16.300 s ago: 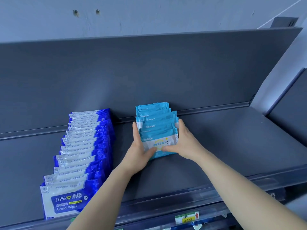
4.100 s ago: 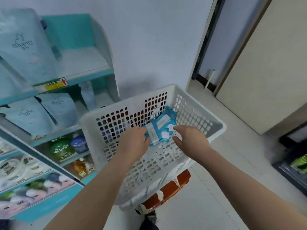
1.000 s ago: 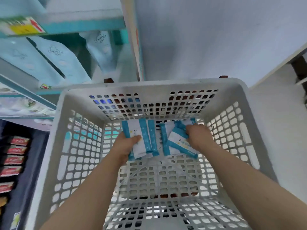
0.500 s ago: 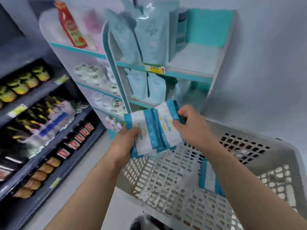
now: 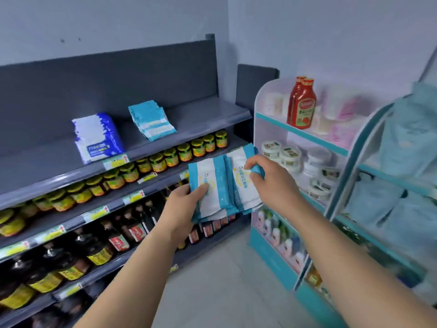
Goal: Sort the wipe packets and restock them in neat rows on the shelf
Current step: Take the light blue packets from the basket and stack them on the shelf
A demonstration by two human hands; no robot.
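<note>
Partly done: two rows up, another batch in hand

Left hand is gripping one bundle of light-blue wipe packets. Right hand is pinching a second bundle that is touching the first. Both are hovering well short of the top shelf, up and left of the hands, where a dark-blue row and a light-blue row are already lying. The held packets are waiting for placement.

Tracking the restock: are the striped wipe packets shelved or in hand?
In hand: left hand and right hand grip the striped wipe packets, short of the top shelf.
</note>
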